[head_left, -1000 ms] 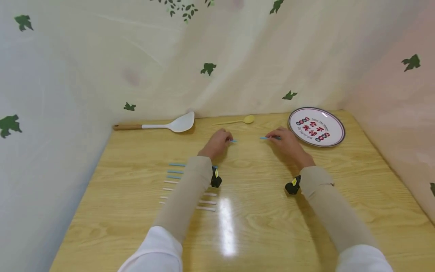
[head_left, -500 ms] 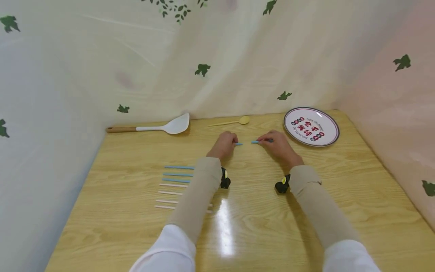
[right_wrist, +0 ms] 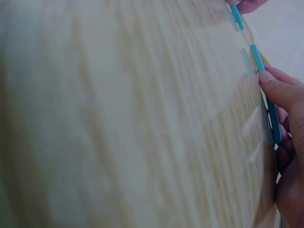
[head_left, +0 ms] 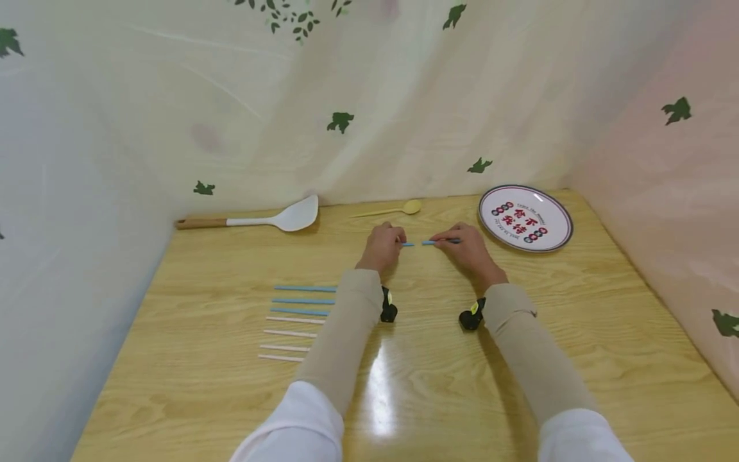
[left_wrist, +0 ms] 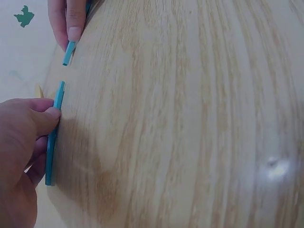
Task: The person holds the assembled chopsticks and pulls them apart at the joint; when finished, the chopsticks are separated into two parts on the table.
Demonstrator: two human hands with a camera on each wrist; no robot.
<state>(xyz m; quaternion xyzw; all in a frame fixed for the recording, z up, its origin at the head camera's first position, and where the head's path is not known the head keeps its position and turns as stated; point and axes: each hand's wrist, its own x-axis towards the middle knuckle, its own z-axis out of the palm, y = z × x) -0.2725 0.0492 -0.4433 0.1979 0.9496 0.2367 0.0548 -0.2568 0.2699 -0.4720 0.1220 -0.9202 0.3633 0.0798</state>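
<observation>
One blue stick [left_wrist: 52, 140] is pinched between the thumb and fingers of the left hand [head_left: 382, 248], another blue stick [right_wrist: 271, 114] likewise by the right hand [head_left: 464, 247]; their ends face each other, slightly apart. Beyond lies the yellow spoon [head_left: 411, 206]; the plate [head_left: 548, 210] is near the right hand. Four pale sticks [head_left: 290, 333] are partly hidden by the left sleeve [head_left: 342, 340].

Both arms [head_left: 340, 340] stretch forward, left hand [head_left: 382, 248] and right hand [head_left: 465, 246] near each other but apart, each pinching.
</observation>
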